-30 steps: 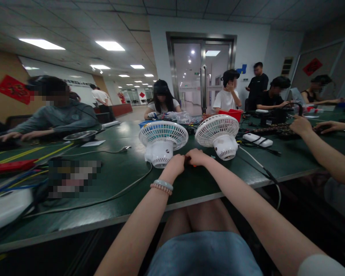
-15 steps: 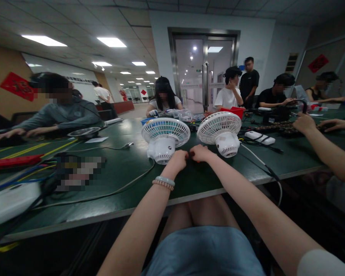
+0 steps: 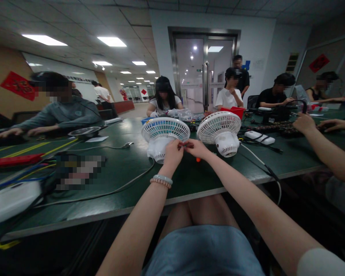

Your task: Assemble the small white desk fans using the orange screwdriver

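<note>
A: How far along does the work look?

B: Partway, I'd judge. Two white fan heads sit side by side on the table (image 3: 120, 165): the left fan (image 3: 165, 128) and the right fan (image 3: 219, 125). On each, the grille and the motor housing appear joined. I see no stand under either one.

A: And the hands?

B: The left hand (image 3: 174, 151) is in front of the left fan's housing and partly covers it. The right hand (image 3: 196, 148) is in the gap between the fans. Their fingertips meet there.

A: What's the grip like?

B: Closed to a pinch on both sides. A small piece (image 3: 184, 145) seems to be caught between the fingertips, too tiny to identify. An orange bit (image 3: 198, 160) shows just below the right hand; whether it's held or lying there, I can't tell.

A: Anything clearly finished?

B: Only the two heads' outer shape. The pinched piece isn't visibly set into either fan. A pale cord (image 3: 251, 156) runs from the right fan over the table edge. What's left inside the housings, I can't tell.
</note>
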A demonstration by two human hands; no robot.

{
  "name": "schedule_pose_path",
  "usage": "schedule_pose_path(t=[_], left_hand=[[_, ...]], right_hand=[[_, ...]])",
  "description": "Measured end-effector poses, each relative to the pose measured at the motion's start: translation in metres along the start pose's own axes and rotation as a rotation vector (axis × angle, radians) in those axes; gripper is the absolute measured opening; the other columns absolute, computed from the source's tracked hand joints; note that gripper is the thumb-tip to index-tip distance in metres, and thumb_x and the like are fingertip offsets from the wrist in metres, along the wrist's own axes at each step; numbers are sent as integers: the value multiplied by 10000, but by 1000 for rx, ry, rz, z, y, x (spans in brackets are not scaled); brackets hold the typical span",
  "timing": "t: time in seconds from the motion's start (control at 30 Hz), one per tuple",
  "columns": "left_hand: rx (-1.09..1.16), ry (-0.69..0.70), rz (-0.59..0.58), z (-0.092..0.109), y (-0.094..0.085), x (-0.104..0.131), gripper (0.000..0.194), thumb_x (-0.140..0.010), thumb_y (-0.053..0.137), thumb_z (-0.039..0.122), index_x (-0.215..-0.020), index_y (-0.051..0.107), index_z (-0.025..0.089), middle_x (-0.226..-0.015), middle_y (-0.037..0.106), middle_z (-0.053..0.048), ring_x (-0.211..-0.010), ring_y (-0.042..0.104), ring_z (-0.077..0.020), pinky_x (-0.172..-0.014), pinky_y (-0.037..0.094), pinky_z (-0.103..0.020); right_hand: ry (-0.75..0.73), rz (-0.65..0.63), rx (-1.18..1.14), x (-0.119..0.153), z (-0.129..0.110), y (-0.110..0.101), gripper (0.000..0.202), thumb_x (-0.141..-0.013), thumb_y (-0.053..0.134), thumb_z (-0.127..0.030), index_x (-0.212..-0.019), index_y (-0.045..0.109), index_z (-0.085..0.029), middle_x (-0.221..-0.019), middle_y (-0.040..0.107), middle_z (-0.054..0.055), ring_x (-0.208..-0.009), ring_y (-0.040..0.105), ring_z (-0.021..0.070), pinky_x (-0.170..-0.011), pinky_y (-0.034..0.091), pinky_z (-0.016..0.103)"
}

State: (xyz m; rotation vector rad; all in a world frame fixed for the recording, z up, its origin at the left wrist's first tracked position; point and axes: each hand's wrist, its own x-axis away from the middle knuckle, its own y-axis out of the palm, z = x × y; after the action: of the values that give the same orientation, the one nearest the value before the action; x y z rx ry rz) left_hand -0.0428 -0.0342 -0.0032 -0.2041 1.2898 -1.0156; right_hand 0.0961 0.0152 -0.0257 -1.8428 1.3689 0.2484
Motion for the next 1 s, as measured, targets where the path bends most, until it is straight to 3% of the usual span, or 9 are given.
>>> schedule_pose_path(t=[0.2, 0.3, 0.4, 0.43, 0.53, 0.67, 0.8, 1.0], left_hand=[[32, 64, 32, 4, -2, 2, 128, -733, 510, 142, -840, 577, 161, -834, 597, -46, -794, 571, -153, -764, 478, -289], [22, 103, 16, 6, -6, 3, 156, -748, 482, 144, -874, 571, 162, -865, 585, -55, -819, 565, -158, -778, 475, -292], [-73, 122, 62, 6, -21, 4, 268, -753, 471, 163, -1009, 551, 173, -1019, 546, -86, -976, 529, -192, -887, 430, -336], [-134, 73, 120, 3, -27, 4, 333, -746, 489, 185, -1077, 526, 181, -1086, 516, -100, -1057, 490, -221, -937, 393, -373], [-287, -289, 285, -9, -41, 4, 650, -684, 590, 340, -1272, 360, 186, -1288, 349, -165, -1231, 322, -342, -1006, 277, -507], [-183, -684, 145, -26, -39, 0, 830, -701, 521, 537, -1356, 181, 155, -1273, 339, -223, -1181, 399, -378, -949, 332, -514], [-128, -759, 63, -30, -30, -2, 954, -649, 525, 636, -1364, 126, 146, -1230, 402, -230, -1131, 465, -371, -911, 382, -474], [-132, -747, 45, -30, -32, -1, 974, -601, 559, 666, -1329, 205, 125, -1219, 450, -226, -1134, 476, -355, -908, 401, -445]], right_hand=[[-50, 56, -181, -3, 10, 5, 175, -681, 588, -149, -853, 572, -178, -845, 650, 10, -765, 604, 125, -736, 470, 279], [-59, 75, -137, -1, 7, 4, 149, -689, 573, -165, -836, 560, -179, -810, 629, -3, -725, 582, 114, -711, 465, 267], [-36, 93, -48, 2, 1, 1, 150, -697, 580, -217, -840, 560, -178, -745, 596, -19, -665, 548, 104, -653, 448, 245], [-27, 97, -20, 2, -1, 0, 153, -703, 583, -244, -839, 561, -176, -722, 583, -24, -645, 537, 101, -634, 439, 239], [-23, 101, 33, 4, -5, -1, 154, -729, 572, -290, -828, 562, -173, -702, 569, -27, -624, 525, 95, -611, 423, 226], [-46, 102, 71, 6, -9, -1, 144, -750, 556, -287, -832, 561, -170, -745, 585, -14, -651, 538, 95, -624, 425, 223], [-57, 90, 114, 8, -9, -1, 164, -761, 552, -294, -864, 568, -167, -756, 595, -5, -670, 541, 101, -649, 428, 232], [-96, 115, 119, 6, -6, 1, 176, -768, 547, -290, -880, 583, -160, -758, 591, -1, -669, 533, 99, -651, 426, 231]])
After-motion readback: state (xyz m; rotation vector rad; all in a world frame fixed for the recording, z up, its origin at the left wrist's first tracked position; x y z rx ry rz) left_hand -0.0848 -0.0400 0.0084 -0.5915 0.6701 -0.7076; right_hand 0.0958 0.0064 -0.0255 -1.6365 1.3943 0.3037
